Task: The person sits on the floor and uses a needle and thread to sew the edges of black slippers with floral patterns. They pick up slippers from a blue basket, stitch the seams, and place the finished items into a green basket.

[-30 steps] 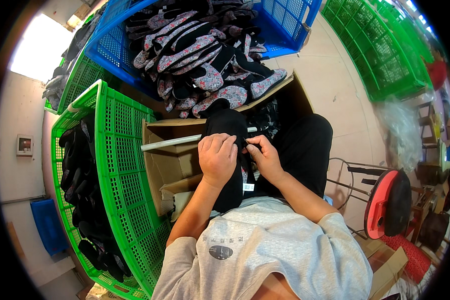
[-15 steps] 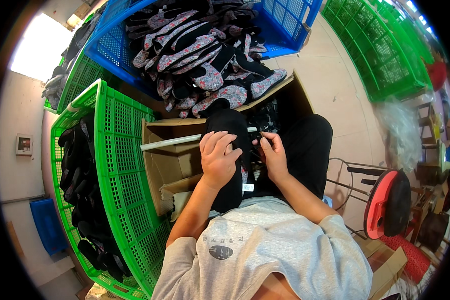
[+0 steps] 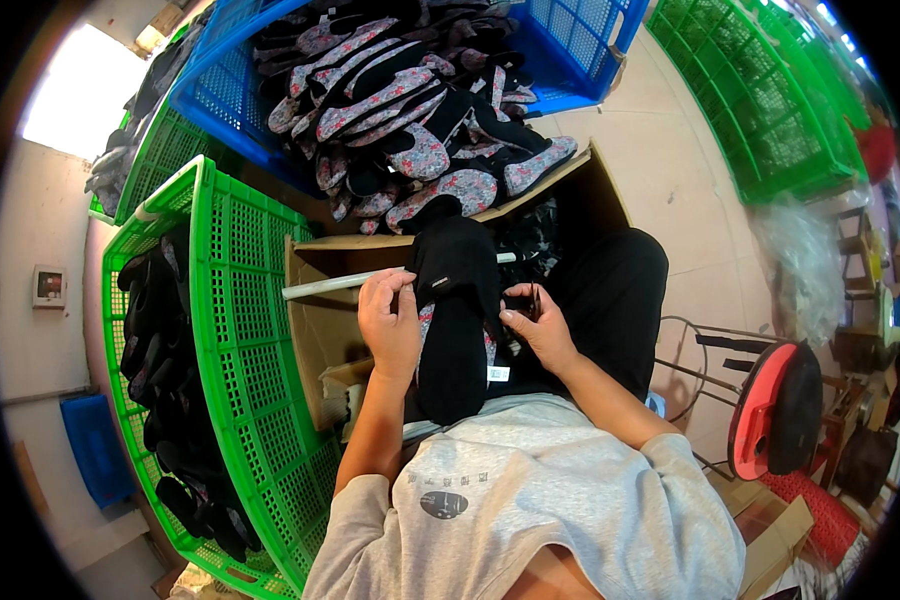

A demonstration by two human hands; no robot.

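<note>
A black slipper [image 3: 453, 345] with a floral print along its sides lies lengthwise over my lap, its sole end toward me. A small white tag [image 3: 498, 374] sticks out from its right side, and a small label shows on the black upper. My left hand [image 3: 390, 318] is closed, thumb and fingertips pinched at the slipper's left edge. My right hand [image 3: 542, 328] is closed around a thin, dark, pointed tool [image 3: 535, 298], too small to name. Its fingertips are beside the slipper's right edge. A white rod [image 3: 340, 285] runs behind the slipper, above an open cardboard box [image 3: 310, 340].
A blue crate [image 3: 220, 110] ahead is heaped with floral and black slippers [image 3: 395, 100]. At my left stands a green crate [image 3: 255, 330] of black slippers. More green crates [image 3: 760, 110] are at the far right, near a red and black round stool [image 3: 770, 410].
My left hand has moved off the slipper's top to its left edge, uncovering the upper and its label. My right hand has come down slightly, and the dark tool now shows.
</note>
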